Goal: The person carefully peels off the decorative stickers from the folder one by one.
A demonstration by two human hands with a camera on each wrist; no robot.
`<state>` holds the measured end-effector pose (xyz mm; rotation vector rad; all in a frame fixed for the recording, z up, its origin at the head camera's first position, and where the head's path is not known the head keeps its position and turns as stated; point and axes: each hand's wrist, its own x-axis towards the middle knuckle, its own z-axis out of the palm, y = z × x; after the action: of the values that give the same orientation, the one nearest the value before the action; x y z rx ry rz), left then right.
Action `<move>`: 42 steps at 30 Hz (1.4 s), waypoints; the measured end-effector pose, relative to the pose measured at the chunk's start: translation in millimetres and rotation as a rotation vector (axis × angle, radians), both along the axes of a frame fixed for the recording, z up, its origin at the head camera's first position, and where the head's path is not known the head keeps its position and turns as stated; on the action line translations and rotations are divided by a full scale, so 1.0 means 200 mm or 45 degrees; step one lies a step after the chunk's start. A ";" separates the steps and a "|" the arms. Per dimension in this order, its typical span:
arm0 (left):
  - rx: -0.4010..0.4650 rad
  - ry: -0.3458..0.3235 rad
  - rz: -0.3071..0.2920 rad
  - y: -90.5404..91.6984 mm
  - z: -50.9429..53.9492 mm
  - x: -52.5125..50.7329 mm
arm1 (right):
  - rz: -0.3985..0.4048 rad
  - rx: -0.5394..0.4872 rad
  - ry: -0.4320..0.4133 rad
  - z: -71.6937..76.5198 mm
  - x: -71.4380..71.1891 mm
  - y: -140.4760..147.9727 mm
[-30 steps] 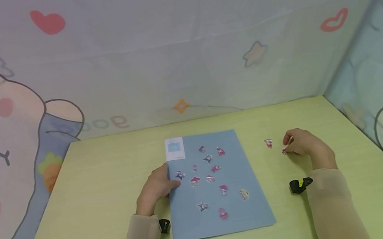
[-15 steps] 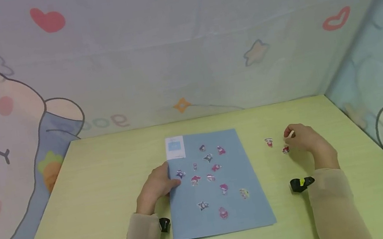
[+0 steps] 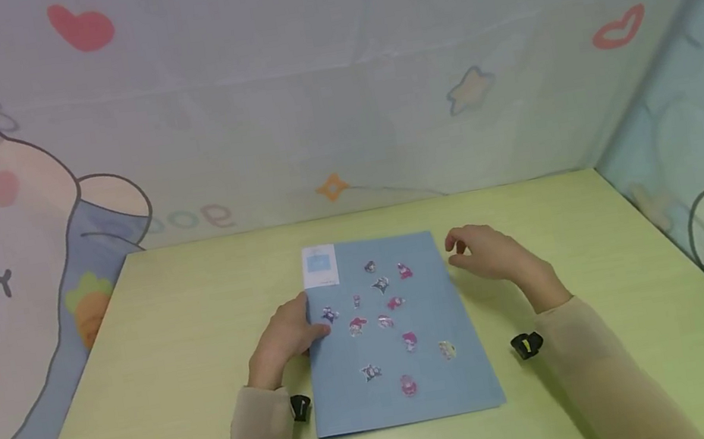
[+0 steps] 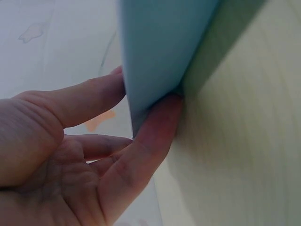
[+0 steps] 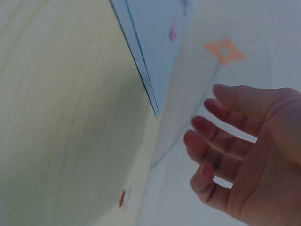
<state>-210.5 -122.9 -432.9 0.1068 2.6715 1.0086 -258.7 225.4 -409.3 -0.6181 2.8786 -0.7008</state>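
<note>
Right hand (image 3: 492, 255) beside blue folder (image 3: 430, 303) hides a loose sticker (image 5: 124, 199) from head view.

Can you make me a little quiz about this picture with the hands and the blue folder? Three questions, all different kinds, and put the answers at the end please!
1. Multiple choice: what is the left hand doing?
A) Lying flat, away from the folder
B) Pinching the edge of the blue folder
C) Holding a cup

2. True or false: the white label is at the folder's corner closest to the person.

3. Fill in the blank: in the head view, the sticker on the folder that is nearest the person is mostly ____.

Key:
1: B
2: False, it is at the far left corner.
3: Pink
</note>
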 end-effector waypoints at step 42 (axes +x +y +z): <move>0.005 -0.013 0.002 -0.01 0.01 0.00 | 0.161 0.064 -0.049 -0.13 -0.10 -0.62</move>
<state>-209.9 -124.9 -430.5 0.1003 2.6609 1.0120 -279.3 101.2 -435.0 -0.7632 2.7830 -0.6132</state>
